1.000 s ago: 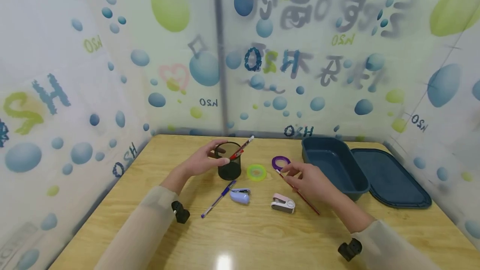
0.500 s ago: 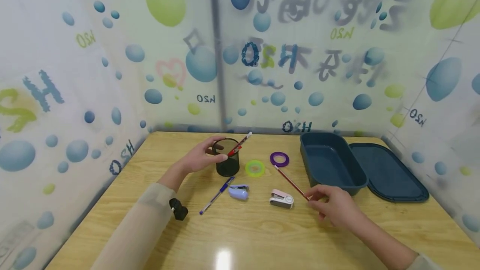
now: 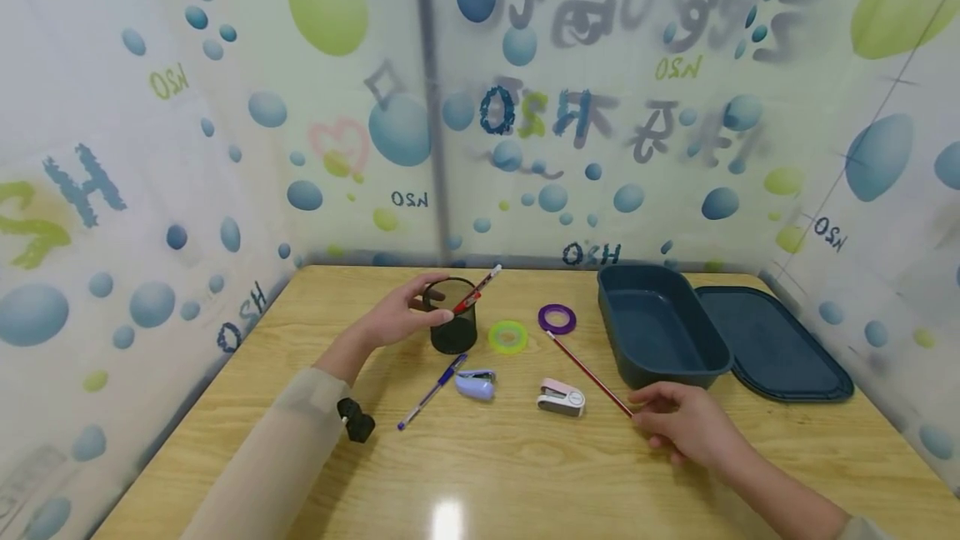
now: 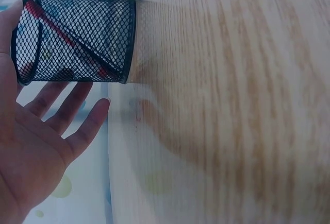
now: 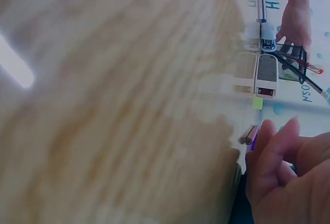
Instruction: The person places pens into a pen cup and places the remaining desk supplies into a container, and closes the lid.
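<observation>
My left hand (image 3: pixel 401 317) holds a black mesh pen cup (image 3: pixel 454 332) near its rim, thumb in front and fingers behind. A red pen (image 3: pixel 467 302) and a dark pencil (image 3: pixel 489 277) with a pale end lean inside the cup. On the table to the right lies a red pencil (image 3: pixel 588 372), slanting toward me. At its near end is my right hand (image 3: pixel 686 423), thumb and forefinger slightly parted. In the right wrist view the butt of the pencil (image 5: pixel 250 135) shows beside the fingertips (image 5: pixel 268 127).
Between the hands lie a blue pen (image 3: pixel 432 392), a lilac stapler (image 3: pixel 476 384), a pink-and-grey stapler (image 3: pixel 561 398), a yellow-green tape roll (image 3: pixel 507 337) and a purple one (image 3: pixel 557 319). A dark blue bin (image 3: pixel 609 319) stands at right, its lid (image 3: pixel 787 348) beside it.
My right hand has moved from the far part of the red pencil toward me, to its near end. The pencil stays on the table. The left hand keeps holding the cup.
</observation>
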The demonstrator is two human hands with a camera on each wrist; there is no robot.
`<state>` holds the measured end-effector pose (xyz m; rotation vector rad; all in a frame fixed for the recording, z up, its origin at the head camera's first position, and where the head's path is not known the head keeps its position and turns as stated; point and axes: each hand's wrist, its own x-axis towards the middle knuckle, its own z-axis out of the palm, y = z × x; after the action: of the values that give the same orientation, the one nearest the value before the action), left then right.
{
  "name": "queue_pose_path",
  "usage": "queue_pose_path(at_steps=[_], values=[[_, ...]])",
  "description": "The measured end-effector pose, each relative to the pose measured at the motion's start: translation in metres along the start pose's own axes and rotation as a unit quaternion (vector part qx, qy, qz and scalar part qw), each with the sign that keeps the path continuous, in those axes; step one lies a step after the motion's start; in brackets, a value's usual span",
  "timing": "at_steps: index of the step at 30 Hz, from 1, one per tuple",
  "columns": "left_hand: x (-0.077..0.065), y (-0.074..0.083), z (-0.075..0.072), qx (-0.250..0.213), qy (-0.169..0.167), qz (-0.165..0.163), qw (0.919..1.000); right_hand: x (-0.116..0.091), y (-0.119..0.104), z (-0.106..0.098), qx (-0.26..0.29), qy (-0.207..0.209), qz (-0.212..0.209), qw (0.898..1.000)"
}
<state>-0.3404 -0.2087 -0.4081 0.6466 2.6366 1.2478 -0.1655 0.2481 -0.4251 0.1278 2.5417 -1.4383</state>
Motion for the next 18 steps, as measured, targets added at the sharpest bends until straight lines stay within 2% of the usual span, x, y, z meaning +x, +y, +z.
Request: queue_pose_path(at_steps=[10,18], values=[[-0.0001,-0.0005,0.0012,-0.005,0.003,0.003,1.0000,0.0080,0.0032,0.0037,0.012,-0.009,0.030,0.999],[-0.0002,0.0000,0.0013,-0.001,0.003,-0.002,1.0000,0.0087,0.0045,0.0041,0.001,-0.006,0.027,1.000]])
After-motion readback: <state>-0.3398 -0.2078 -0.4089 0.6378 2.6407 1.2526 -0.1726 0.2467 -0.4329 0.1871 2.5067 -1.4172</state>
